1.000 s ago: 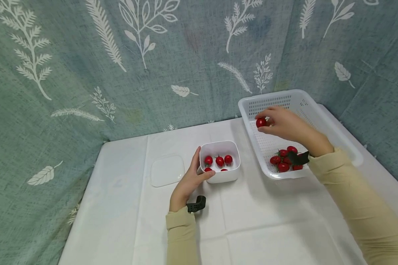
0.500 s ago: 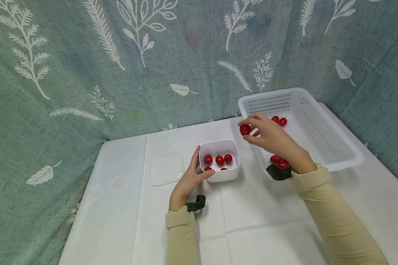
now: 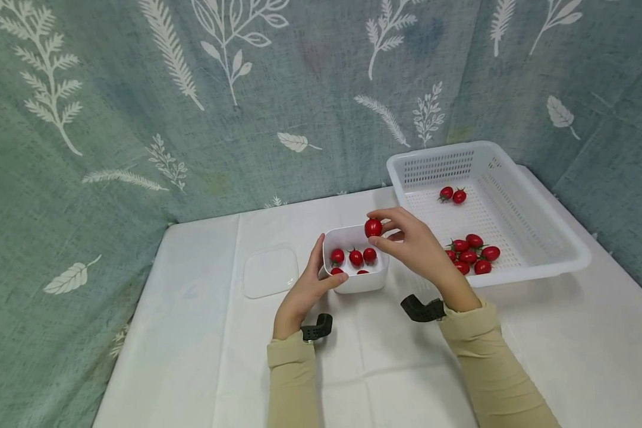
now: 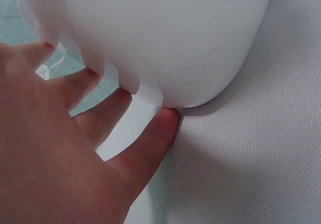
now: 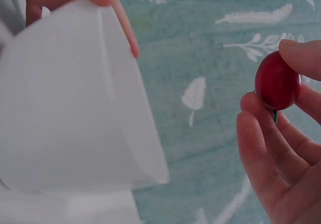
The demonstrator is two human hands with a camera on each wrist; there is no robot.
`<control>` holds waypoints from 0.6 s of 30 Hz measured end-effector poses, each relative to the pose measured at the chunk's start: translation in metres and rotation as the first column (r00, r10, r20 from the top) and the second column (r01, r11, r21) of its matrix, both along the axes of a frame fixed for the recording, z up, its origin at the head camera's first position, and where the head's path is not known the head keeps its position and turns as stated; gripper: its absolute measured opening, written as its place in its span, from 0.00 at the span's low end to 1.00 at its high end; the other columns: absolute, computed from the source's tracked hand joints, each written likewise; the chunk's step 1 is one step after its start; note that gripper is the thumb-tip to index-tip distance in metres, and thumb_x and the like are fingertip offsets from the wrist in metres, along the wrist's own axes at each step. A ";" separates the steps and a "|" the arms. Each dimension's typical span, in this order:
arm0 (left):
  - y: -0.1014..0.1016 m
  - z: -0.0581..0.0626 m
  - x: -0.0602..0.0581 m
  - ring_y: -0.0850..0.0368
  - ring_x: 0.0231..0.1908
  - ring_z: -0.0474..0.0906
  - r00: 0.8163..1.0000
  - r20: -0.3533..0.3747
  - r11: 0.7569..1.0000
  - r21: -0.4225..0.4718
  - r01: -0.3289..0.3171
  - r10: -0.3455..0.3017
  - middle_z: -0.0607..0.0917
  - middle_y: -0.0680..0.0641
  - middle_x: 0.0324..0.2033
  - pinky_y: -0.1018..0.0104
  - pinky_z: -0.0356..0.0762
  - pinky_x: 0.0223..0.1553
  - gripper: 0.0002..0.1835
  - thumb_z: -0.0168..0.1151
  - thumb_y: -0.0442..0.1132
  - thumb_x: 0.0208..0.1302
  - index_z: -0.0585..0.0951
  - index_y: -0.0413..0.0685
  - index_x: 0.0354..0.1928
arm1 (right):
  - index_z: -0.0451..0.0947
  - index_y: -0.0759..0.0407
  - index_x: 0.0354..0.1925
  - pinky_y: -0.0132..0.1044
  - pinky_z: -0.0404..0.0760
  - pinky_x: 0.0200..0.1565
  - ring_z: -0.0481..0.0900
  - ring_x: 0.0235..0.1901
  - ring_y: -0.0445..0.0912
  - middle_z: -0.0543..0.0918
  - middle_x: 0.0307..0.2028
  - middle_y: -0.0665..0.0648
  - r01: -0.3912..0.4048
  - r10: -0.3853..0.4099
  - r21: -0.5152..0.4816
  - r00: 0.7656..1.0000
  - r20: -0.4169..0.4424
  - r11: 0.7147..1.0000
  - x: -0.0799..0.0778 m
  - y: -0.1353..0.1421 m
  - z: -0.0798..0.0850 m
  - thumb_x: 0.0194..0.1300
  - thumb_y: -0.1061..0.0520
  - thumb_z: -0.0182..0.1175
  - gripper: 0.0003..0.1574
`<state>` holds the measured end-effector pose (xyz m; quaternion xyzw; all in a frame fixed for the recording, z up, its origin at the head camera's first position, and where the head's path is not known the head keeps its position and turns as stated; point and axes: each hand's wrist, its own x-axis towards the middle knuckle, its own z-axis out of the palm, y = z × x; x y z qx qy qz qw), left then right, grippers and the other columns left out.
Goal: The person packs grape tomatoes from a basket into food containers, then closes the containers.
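In the head view a cherry tomato [image 3: 373, 227] is pinched between the thumb and fingers of my right hand [image 3: 414, 246], above the right back part of a white square container [image 3: 361, 283]. The right wrist view shows the same cherry tomato [image 5: 278, 81] with a bit of green stem, apart from the container wall [image 5: 75, 103]. My left hand [image 3: 305, 291] holds the container at its left side, thumb over the front rim. Its fingertips touch the outer wall in the left wrist view [image 4: 170, 116]. Several cherry tomatoes [image 3: 355, 257] lie inside, some partly hidden by the front wall.
A white perforated basket [image 3: 540, 273] stands at the right, with two cherry tomatoes [image 3: 452, 195] at its back and several more [image 3: 473, 252] near its front. A translucent lid [image 3: 270, 273] lies left of the container. Patterned green cloth [image 3: 278, 89] hangs behind the table.
My right hand has carried the cherry tomato left and toward me, out of the basket to over the container. The left hand and container have stayed in place.
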<state>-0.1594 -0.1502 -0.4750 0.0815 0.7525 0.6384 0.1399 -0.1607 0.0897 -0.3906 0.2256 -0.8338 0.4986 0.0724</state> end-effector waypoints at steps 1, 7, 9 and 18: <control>0.000 0.000 0.000 0.61 0.65 0.39 1.000 0.001 1.000 -0.005 -0.002 0.002 0.47 0.65 0.66 0.48 0.51 0.60 0.47 0.65 0.44 0.53 0.44 0.84 0.64 | 0.71 0.45 0.54 0.36 0.75 0.43 0.74 0.42 0.38 0.72 0.47 0.43 0.004 -0.004 -0.007 1.000 0.004 1.000 0.001 -0.002 -0.003 0.57 0.45 0.60 0.26; 0.000 0.007 0.002 0.62 0.65 0.38 1.000 0.020 1.000 -0.006 0.005 -0.005 0.46 0.63 0.66 0.49 0.50 0.60 0.48 0.65 0.45 0.52 0.44 0.83 0.64 | 0.72 0.49 0.52 0.36 0.76 0.43 0.75 0.40 0.39 0.73 0.45 0.44 0.009 -0.009 -0.010 1.000 0.008 1.000 0.003 -0.011 -0.017 0.56 0.44 0.60 0.26; 0.000 0.012 0.005 0.62 0.65 0.38 1.000 0.024 1.000 0.007 0.016 -0.016 0.45 0.62 0.66 0.47 0.48 0.60 0.48 0.66 0.45 0.52 0.43 0.80 0.65 | 0.73 0.50 0.52 0.37 0.76 0.42 0.75 0.39 0.40 0.73 0.45 0.45 0.005 -0.005 -0.014 1.000 0.003 1.000 0.003 -0.015 -0.021 0.56 0.45 0.61 0.25; 0.000 0.031 0.014 0.61 0.65 0.37 0.998 0.035 0.998 -0.035 0.052 -0.051 0.43 0.59 0.67 0.46 0.49 0.60 0.50 0.64 0.51 0.52 0.40 0.72 0.68 | 0.74 0.50 0.51 0.37 0.77 0.40 0.76 0.37 0.41 0.74 0.43 0.45 -0.016 0.016 -0.009 1.000 -0.004 1.000 0.002 -0.028 -0.032 0.56 0.53 0.62 0.23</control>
